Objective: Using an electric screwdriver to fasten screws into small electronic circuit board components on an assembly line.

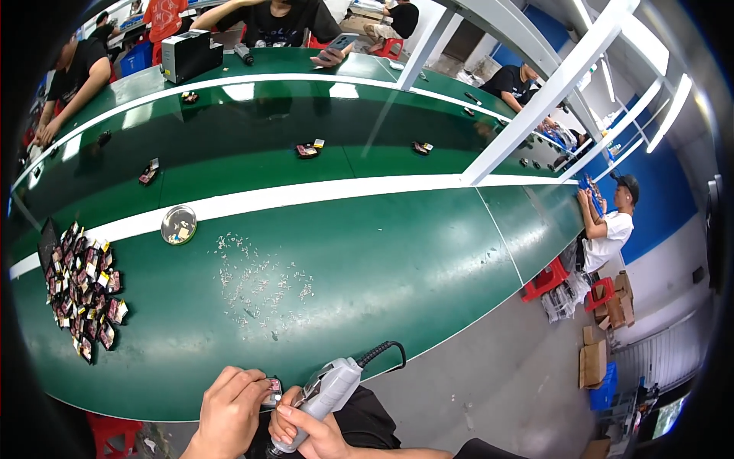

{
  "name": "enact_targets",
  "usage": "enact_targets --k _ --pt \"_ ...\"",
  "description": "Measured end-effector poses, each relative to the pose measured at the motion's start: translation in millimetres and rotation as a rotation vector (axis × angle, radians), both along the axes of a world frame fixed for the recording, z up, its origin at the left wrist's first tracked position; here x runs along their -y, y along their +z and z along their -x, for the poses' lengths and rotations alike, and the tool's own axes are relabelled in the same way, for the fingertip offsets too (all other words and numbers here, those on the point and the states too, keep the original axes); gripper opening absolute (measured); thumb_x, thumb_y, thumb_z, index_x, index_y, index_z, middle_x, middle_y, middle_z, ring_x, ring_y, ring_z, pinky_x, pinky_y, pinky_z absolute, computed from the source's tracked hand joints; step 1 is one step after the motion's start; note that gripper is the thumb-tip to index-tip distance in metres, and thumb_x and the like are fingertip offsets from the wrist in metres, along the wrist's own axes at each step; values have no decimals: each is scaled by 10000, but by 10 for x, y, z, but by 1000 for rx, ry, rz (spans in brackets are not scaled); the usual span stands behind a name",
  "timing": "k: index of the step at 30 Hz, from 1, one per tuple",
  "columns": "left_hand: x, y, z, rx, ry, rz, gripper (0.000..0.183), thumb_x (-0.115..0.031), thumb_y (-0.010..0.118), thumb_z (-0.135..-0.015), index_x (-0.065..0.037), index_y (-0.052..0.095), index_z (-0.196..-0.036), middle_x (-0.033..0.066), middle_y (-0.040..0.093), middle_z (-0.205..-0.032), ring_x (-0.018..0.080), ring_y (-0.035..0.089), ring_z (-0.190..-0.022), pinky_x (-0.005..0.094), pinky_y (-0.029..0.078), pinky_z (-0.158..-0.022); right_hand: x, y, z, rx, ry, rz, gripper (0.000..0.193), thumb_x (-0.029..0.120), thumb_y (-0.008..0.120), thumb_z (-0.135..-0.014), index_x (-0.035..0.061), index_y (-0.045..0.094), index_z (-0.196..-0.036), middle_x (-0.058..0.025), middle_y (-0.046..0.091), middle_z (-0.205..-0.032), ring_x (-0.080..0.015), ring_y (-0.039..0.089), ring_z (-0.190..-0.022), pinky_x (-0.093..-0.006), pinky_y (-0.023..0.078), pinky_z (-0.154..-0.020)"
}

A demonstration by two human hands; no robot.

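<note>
Near the table's front edge my left hand (232, 407) is closed on a small black-framed part (272, 391) with a pinkish face, its fingertips pinching the top and side. Close beside it, my right hand (310, 430) wraps round a grey corded electric screwdriver (334, 385). The tool tilts, its cord end up and to the right and its nose down toward my lap; the tip is hard to make out. Ahead of my hands, many tiny silvery pieces (260, 283), screw-like but too small to tell, lie scattered on the green table (397, 275).
A heap of similar black parts (80, 294) is at the left. A round dish (179, 225) with small pieces stands by the white rail (321, 190). Beyond it, a green conveyor belt (252, 126) carries several parts. A slanted white post (535, 99) rises at right. Other people sit around.
</note>
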State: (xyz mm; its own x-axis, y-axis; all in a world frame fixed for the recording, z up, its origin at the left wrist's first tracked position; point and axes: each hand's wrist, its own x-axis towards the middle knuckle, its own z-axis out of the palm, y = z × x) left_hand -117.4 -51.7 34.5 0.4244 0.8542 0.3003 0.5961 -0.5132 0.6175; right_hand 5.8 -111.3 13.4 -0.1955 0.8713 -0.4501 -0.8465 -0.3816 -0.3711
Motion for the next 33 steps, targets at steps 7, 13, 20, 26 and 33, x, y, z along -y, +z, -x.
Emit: enact_targets --k 7,13,20,26,33 --pt "101 -56 102 -295 -159 -210 293 -71 617 -655 47 629 -923 132 615 -1008 257 604 -864 319 534 -642 52 -33 56 31 -2 18 118 99 576 -915 102 461 -888 -10 447 -643 -125 468 -558 -268 399 -545" --pt "200 -135 212 -373 -149 -269 321 -66 606 -674 89 629 -955 178 612 -1030 271 602 -894 292 545 -660 114 -219 23 -11 54 -55 66 83 528 -932 72 464 -946 -37 428 -656 -155 460 -595 -304 393 -590" --pt "209 -250 215 -290 -98 -236 338 -23 616 -663 99 622 -978 187 611 -1077 289 600 -926 322 550 -668 -199 -84 -333 91 56 -339 114 158 519 -930 72 445 -926 -17 400 -558 -128 408 -450 -303 396 -528" --pt "309 -242 235 -259 -96 -77 378 11 702 -674 115 612 -1026 212 592 -1149 306 591 -956 356 548 -743 -676 141 -565 272 68 -753 231 303 503 -969 84 429 -964 12 403 -563 -95 394 -437 -256 386 -487" --pt "302 -367 290 -379 -145 -265 344 -28 634 -670 130 652 -975 247 615 -1118 295 611 -953 329 545 -808 -854 110 -465 356 98 -893 297 401 415 -1002 109 448 -961 41 394 -587 -64 395 -469 -234 380 -525"
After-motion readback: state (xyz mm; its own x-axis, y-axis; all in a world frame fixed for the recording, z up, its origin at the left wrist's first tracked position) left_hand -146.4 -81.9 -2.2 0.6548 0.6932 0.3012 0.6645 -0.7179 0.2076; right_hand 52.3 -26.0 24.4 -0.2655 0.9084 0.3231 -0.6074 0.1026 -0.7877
